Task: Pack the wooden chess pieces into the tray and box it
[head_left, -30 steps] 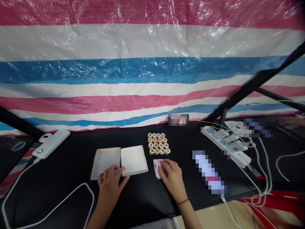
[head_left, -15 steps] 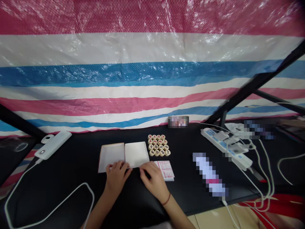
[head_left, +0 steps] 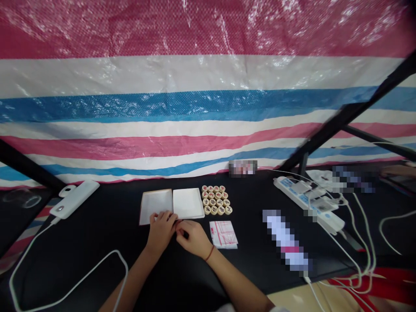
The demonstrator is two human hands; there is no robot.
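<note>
My left hand is palm down, fingers spread and reaching over the near edge of a shallow box half with a grey-white inside. Beside it, my right hand has curled fingers, thumb and forefinger drawn together close to my left fingertips. Whether anything is in that pinch is hidden. A white box half lies against the right side of the first, just beyond my right hand. Round Chinese chess pieces with red and black characters stand in neat rows to its right. Below them lies a folded sheet with red lines.
On the black table, a white device with a cable lies at left. At right are a power strip with plugs and a blurred-out long object. A striped plastic sheet hangs behind, and black frame bars flank it.
Both box halves have shifted away from me and slightly right. My right hand has moved left, off the folded sheet's edge, to beside my left hand. My left hand has moved slightly right.
</note>
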